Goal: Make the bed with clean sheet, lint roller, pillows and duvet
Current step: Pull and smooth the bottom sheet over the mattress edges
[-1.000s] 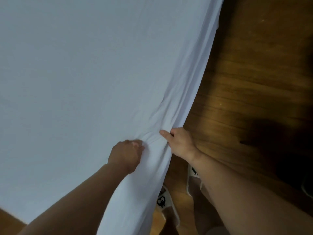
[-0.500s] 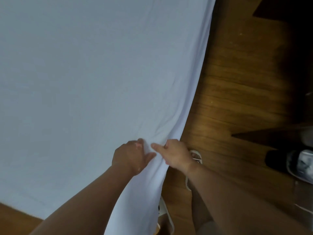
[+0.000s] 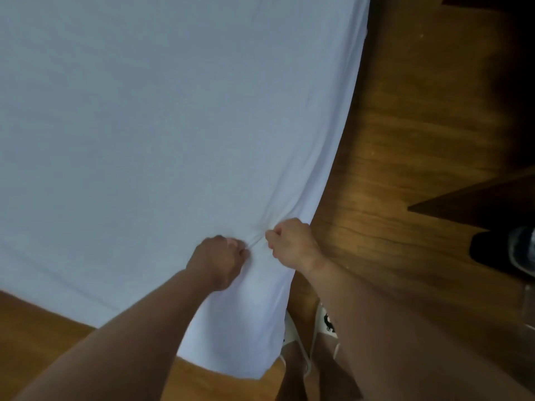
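Note:
A pale blue-white sheet (image 3: 162, 134) covers the bed and fills most of the view. Its near right corner hangs down over the floor. My left hand (image 3: 215, 260) grips a bunch of the sheet at that corner, fingers curled into the cloth. My right hand (image 3: 291, 244) pinches the sheet's edge just to the right, a hand's width away. Tight creases run up from between the two hands along the right edge. No pillows, duvet or lint roller are in sight.
Wooden floor (image 3: 405, 140) lies to the right of the bed and below it at the bottom left. My feet in white slippers (image 3: 324, 328) stand close to the hanging corner. A dark shoe-like object (image 3: 509, 253) and a dark furniture edge (image 3: 477, 204) sit at the right.
Both hands have closed into tighter grips on the sheet corner and pulled it, drawing fresh creases along the right edge. The view has shifted slightly.

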{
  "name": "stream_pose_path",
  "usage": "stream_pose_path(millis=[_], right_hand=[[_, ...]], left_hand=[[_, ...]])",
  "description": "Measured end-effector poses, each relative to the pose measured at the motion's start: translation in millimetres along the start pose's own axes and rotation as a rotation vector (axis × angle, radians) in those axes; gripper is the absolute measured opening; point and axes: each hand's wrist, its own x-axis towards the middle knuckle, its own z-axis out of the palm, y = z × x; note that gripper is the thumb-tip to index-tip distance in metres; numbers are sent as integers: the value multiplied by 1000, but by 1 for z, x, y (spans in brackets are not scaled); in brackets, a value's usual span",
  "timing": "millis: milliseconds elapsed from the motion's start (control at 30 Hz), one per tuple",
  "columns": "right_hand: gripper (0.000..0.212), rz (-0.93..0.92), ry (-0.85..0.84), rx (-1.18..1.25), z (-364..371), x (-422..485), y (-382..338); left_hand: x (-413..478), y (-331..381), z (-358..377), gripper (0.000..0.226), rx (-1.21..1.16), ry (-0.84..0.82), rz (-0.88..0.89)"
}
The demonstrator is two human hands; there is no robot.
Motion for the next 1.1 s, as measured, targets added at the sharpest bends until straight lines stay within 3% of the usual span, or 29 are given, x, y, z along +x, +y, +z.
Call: stream_pose_path(millis=[300, 400, 500, 600, 733, 933, 1100], right_hand=[[39, -141, 16, 47, -21, -20, 36], [38, -16, 12, 197, 0, -24, 48], [30, 239, -171, 417, 21, -49, 60], [35, 304, -319, 416, 43, -68, 65], [30, 183, -162, 426, 68, -62, 67], [38, -37, -44, 105, 59, -61, 90], [37, -49, 77, 240, 65, -87, 122]], left_hand=[[-13, 33, 7, 35, 36, 6, 68], [-26, 33, 5, 39, -50, 40, -4], [-58, 26, 6, 41, 44, -3, -14], [-87, 21, 22, 66, 174, -77, -81], [-88, 21, 47, 48, 198, -98, -50], [-82, 9, 44, 44, 183, -113, 74], [-90, 21, 62, 38, 279, -19, 199]])
